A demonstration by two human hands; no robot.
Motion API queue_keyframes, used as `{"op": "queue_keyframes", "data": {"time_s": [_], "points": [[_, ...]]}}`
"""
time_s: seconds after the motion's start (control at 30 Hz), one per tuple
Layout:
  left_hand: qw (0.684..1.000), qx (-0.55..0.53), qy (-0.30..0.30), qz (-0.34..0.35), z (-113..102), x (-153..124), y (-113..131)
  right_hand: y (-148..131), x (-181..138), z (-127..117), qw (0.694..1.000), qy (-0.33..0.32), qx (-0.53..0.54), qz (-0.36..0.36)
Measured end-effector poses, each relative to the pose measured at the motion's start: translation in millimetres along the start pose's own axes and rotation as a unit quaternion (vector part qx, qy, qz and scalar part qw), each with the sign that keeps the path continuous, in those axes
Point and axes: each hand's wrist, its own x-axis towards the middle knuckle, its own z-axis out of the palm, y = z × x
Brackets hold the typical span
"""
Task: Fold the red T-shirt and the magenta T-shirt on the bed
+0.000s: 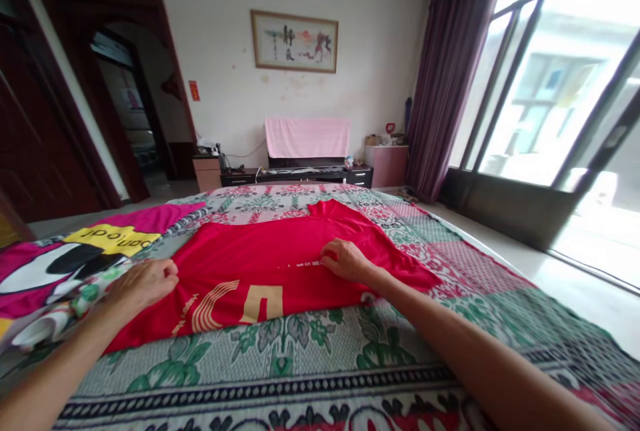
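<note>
A red sports shirt (260, 264) with gold lettering lies spread flat on a bed covered by a floral patterned bedspread (300, 358). My left hand (145, 282) rests at the shirt's left edge with its fingers curled on the fabric. My right hand (346, 260) sits on the shirt's middle right, fingers bent and pinching the red cloth. One sleeve of the shirt points toward the far side of the bed.
A pink, yellow and black cloth (75, 251) lies on the bed's left. Beyond the bed stand a low dark TV stand (300, 174) draped with a pink towel (307, 136), a dark doorway on the left, and large windows with purple curtains (450, 71) on the right.
</note>
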Motion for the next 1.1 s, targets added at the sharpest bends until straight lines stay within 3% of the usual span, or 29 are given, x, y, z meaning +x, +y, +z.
{"op": "queue_keyframes", "data": {"time_s": [0.07, 0.17, 0.33, 0.63, 0.93, 1.1], "points": [[0.999, 0.0, 0.034, 0.001, -7.0, -0.2, 3.6, 14.8, 6.4, -18.8, 0.999, 0.019, -0.022, 0.028], [0.998, -0.015, 0.058, 0.023, -15.1, 0.0, 13.5, 44.3, 8.4, -48.4, 0.986, 0.023, -0.085, 0.144], [0.997, -0.048, -0.038, 0.043, -11.0, -1.5, 27.5, 82.1, -4.6, -60.0, 0.956, -0.064, -0.118, 0.262], [0.997, -0.042, -0.033, 0.051, 0.2, -6.1, 30.0, 88.1, -1.6, -37.8, 0.936, -0.039, -0.108, 0.332], [0.998, -0.046, -0.038, 0.034, -3.4, -7.0, 31.5, 101.8, -0.4, -30.9, 0.956, 0.082, -0.106, 0.26], [0.997, -0.049, -0.04, 0.038, -3.7, -6.9, 31.2, 111.1, -2.8, -38.8, 0.949, 0.107, -0.07, 0.288]]}}
